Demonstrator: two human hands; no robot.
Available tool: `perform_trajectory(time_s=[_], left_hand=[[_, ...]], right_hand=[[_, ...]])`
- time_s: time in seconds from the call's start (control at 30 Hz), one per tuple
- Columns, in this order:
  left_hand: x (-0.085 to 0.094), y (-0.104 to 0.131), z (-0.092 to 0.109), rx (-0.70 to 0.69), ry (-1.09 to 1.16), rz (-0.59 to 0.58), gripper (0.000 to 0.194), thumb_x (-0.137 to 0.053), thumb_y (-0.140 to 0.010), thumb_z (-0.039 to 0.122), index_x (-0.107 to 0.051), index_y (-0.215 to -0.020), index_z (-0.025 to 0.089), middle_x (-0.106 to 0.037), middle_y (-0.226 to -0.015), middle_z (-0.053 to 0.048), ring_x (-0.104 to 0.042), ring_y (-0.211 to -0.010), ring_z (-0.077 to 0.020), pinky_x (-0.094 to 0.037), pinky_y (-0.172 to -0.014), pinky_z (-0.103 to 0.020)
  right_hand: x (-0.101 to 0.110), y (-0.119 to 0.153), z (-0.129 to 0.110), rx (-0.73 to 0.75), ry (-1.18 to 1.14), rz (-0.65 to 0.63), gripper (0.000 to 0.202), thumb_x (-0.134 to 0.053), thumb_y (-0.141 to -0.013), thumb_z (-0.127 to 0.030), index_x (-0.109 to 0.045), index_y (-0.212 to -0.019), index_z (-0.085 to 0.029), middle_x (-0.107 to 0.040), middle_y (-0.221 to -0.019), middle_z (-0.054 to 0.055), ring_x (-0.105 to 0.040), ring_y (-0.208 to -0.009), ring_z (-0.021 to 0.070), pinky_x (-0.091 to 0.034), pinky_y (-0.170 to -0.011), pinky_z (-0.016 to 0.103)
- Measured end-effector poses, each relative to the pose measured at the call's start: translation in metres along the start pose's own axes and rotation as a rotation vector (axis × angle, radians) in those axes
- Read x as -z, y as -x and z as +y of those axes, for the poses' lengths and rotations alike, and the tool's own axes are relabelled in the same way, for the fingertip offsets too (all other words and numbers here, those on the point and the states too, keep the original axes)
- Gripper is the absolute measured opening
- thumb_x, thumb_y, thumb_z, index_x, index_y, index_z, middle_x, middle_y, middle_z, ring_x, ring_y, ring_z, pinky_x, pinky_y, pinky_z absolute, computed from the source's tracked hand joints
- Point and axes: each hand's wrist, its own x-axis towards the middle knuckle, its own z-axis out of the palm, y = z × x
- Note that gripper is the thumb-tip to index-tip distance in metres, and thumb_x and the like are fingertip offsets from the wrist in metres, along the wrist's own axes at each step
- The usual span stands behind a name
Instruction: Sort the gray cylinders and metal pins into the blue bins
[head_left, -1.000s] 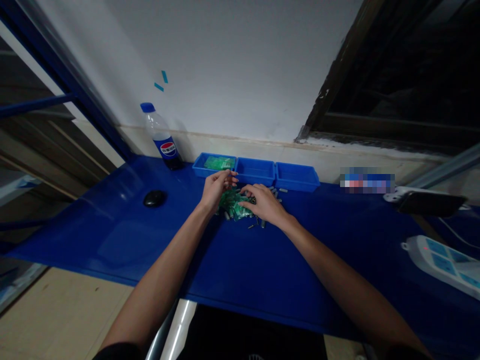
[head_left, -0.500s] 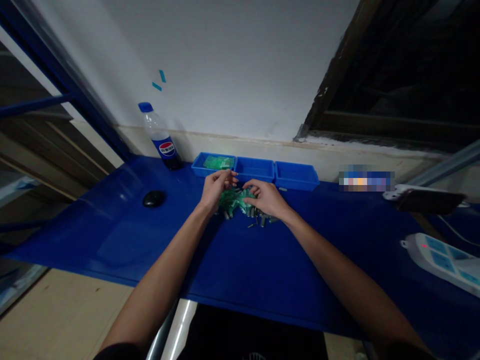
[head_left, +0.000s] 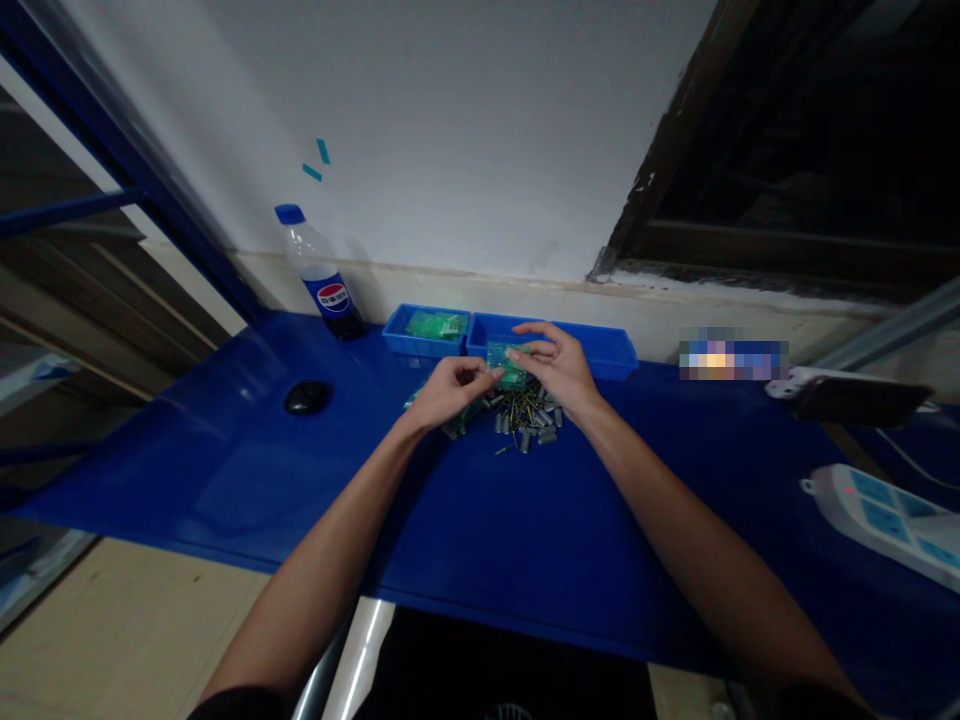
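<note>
Between my two hands is a small clear plastic bag with green in it, raised over the pile. My left hand pinches its lower left edge with thumb and finger. My right hand grips its right side, the thumb lying on its face. Below lies a heap of small screws and grey cylindrical pieces on the blue table. More green plastic bags lie beside and under my left hand, mostly hidden by it.
Three blue bins stand in a row by the wall; the left bin holds green bags. A cola bottle and a black mouse are at left. On the right are a phone and a white power strip.
A green bag has been lifted off the heap and is now held between both hands. My right hand has risen toward the bins, uncovering the screws; my left has come lower and nearer.
</note>
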Motion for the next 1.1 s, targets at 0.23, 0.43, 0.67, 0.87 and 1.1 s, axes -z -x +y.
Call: perform_trajectory(time_s=[0.23, 0.43, 0.67, 0.87, 1.1], left_hand=[[0.01, -0.008, -0.011, 0.054, 0.126, 0.206, 0.05, -0.075, -0.085, 0.055, -0.059, -0.056, 0.018, -0.056, -0.057, -0.001, -0.047, -0.054, -0.0111, -0.037, -0.056, -0.026], [0.019, -0.017, -0.03, 0.126, 0.391, 0.424, 0.042, -0.083, -0.079, 0.056, -0.075, -0.089, 0.016, -0.073, -0.084, -0.006, -0.06, -0.065, -0.0103, -0.044, -0.06, -0.022], [0.019, -0.014, -0.022, 0.136, 0.382, 0.431, 0.044, -0.081, -0.082, 0.049, -0.077, -0.111, 0.016, -0.077, -0.093, -0.009, -0.067, -0.072, -0.012, -0.049, -0.064, -0.022], [0.02, -0.012, -0.024, 0.108, 0.234, 0.462, 0.041, -0.076, -0.084, 0.056, -0.079, -0.088, 0.015, -0.075, -0.081, -0.008, -0.064, -0.066, -0.0142, -0.046, -0.06, -0.024], [0.02, -0.013, -0.028, 0.092, 0.202, 0.481, 0.038, -0.073, -0.085, 0.054, -0.079, -0.083, 0.016, -0.075, -0.079, -0.007, -0.063, -0.066, -0.0153, -0.046, -0.059, -0.024]], right_hand=[[-0.002, -0.002, 0.012, -0.065, 0.017, 0.009, 0.027, -0.076, -0.088, -0.045, -0.065, -0.101, -0.024, -0.073, -0.075, 0.002, -0.071, -0.067, 0.0184, -0.057, -0.063, 0.032], [-0.008, 0.001, 0.024, -0.027, 0.111, -0.142, 0.016, -0.072, -0.09, -0.036, -0.067, -0.094, -0.022, -0.076, -0.078, 0.004, -0.073, -0.07, 0.0189, -0.058, -0.072, 0.034], [-0.016, 0.015, 0.022, 0.306, 0.555, -0.277, 0.02, -0.073, -0.091, -0.032, -0.072, -0.11, -0.025, -0.078, -0.111, 0.008, -0.07, -0.106, 0.0267, -0.053, -0.094, 0.043], [-0.028, 0.027, 0.032, 0.489, 0.841, -0.429, 0.051, -0.076, -0.09, -0.047, -0.068, -0.135, -0.025, -0.067, -0.141, 0.014, -0.055, -0.132, 0.0339, -0.04, -0.114, 0.053], [-0.027, 0.021, 0.039, 0.497, 0.722, -0.412, 0.025, -0.075, -0.094, -0.033, -0.078, -0.117, -0.024, -0.079, -0.119, 0.011, -0.061, -0.122, 0.0311, -0.045, -0.107, 0.049]])
